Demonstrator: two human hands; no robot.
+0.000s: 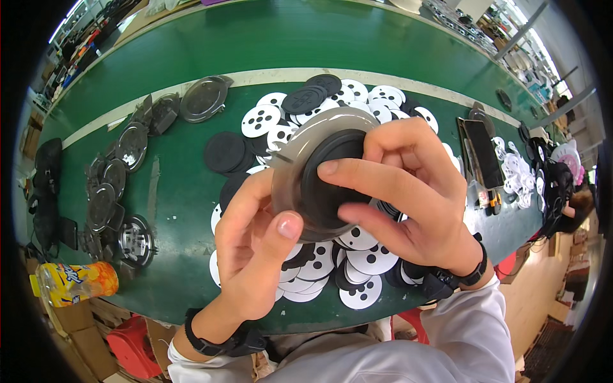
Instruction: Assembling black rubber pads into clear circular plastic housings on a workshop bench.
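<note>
My left hand (pixel 249 255) grips a round, smoky see-through plastic cover (pixel 288 175) by its left rim, thumb in front and fingers behind. A black round pad (pixel 322 204) sits inside the cover, facing me. On it rests the index fingertip of my right hand (pixel 421 191); the thumb is bent in at the pad's lower right edge, and the other fingers curl at the cover's upper right rim. Below and behind them spreads a pile of white discs with black dots (pixel 373 258), mixed with black round pads (pixel 225 152).
Several smoky plastic covers (pixel 204 99) line the left of the green table (pixel 182 255). A yellow-orange bottle (pixel 80 283) lies at the left edge. At the right are a dark flat rectangular object (pixel 482 152) and white cut-out pieces (pixel 516 172). A red stool (pixel 133 345) stands below left.
</note>
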